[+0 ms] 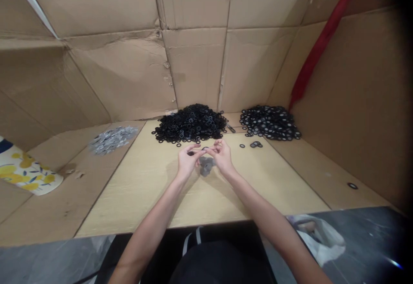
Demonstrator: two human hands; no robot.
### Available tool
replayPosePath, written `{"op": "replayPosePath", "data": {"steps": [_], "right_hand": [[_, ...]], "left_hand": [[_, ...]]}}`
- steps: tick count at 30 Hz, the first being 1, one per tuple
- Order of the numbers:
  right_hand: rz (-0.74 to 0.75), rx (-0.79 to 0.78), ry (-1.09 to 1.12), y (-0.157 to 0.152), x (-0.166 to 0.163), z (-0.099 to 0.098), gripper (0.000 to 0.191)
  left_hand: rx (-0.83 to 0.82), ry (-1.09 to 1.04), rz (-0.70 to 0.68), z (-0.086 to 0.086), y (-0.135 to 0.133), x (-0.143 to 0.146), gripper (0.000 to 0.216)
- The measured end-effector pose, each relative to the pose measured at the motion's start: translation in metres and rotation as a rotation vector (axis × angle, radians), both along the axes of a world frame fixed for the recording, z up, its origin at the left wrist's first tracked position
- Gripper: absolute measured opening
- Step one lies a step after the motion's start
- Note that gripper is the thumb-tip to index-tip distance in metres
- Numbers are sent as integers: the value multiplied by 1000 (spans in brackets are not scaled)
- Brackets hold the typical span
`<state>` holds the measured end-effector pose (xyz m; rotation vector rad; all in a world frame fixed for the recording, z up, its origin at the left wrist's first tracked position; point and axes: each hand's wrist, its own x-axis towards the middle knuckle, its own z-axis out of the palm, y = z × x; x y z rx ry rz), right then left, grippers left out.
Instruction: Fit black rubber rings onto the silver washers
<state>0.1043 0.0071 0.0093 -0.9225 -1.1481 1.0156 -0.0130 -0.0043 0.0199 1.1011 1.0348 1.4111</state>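
Over the middle of the yellowish board, my left hand (187,161) and my right hand (223,158) meet with thumbs and fingers pinched together. Between their fingertips is a small black ring (205,148), partly covered by the fingers; whether a disc sits inside it cannot be made out. Another dark piece (191,153) shows by my left fingers. Just below the hands lies a small heap of grey discs (206,166). Beyond them rises a large pile of black rings (192,125).
Right of it is a pile of black rings with pale centres (270,122), several loose rings (256,144) before it. A small slim tool (231,128) lies between piles. Pale discs (112,140) and a lemon-patterned container (30,174) are left. Cardboard walls (196,69) enclose the table.
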Motion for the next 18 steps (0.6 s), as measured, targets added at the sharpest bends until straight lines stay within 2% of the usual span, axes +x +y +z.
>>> {"op": "replayPosePath", "data": {"steps": [10,18], "right_hand": [[45,55,-71,-1,0,0,41],[65,30,-237,-3,1,0,32]], "left_hand": [[-130,-341,47,-3,7,0,42],[-78,-313,1,-5,6,1,38]]}}
